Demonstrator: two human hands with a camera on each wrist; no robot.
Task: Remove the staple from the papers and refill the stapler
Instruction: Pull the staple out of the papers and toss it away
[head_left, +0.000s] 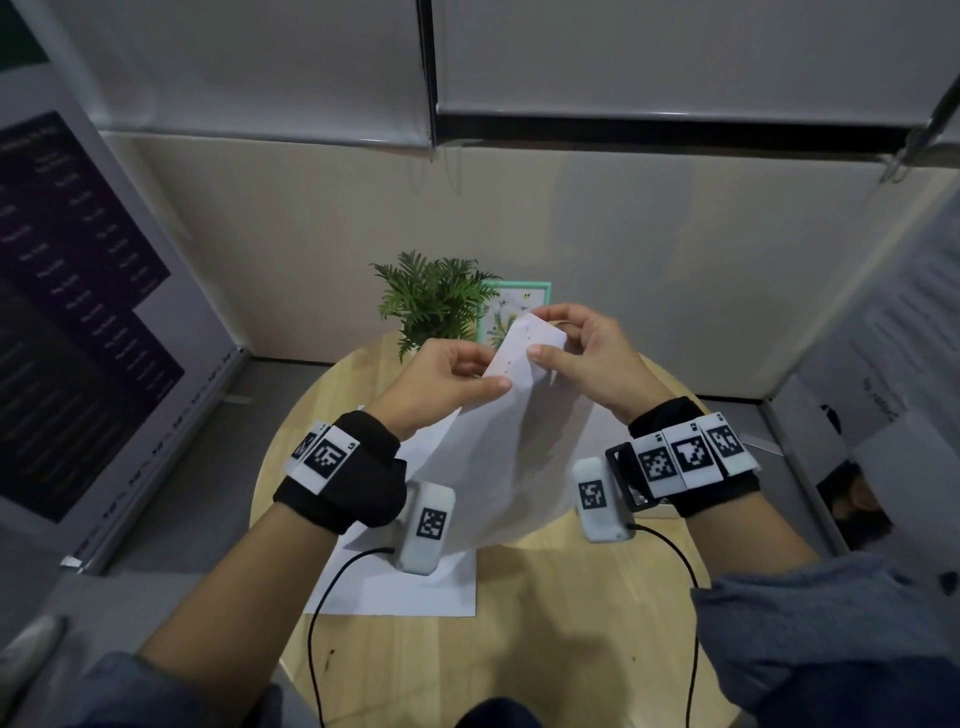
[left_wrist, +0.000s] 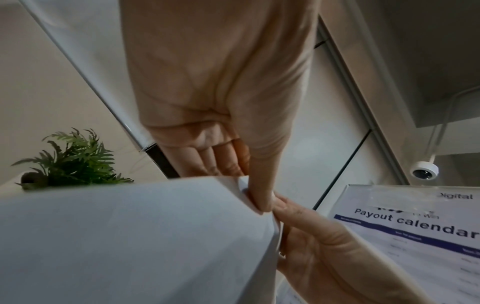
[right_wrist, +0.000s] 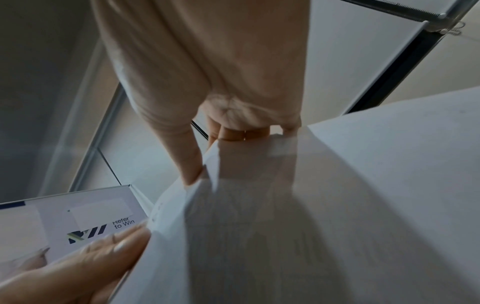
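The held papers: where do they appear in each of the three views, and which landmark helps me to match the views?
Head: held papers at centre, pinched by left hand and right hand.
Left wrist: lower left.
Right wrist: lower right.
Shared landmark: the thumbs meeting at the papers' top corner; the fern shows in head and left wrist views only.

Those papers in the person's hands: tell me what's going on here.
A person holds a few white papers up over a round wooden table. The left hand and right hand both pinch the top corner, where small holes show. No staple can be made out. Another sheet lies on the table. No stapler is in view.
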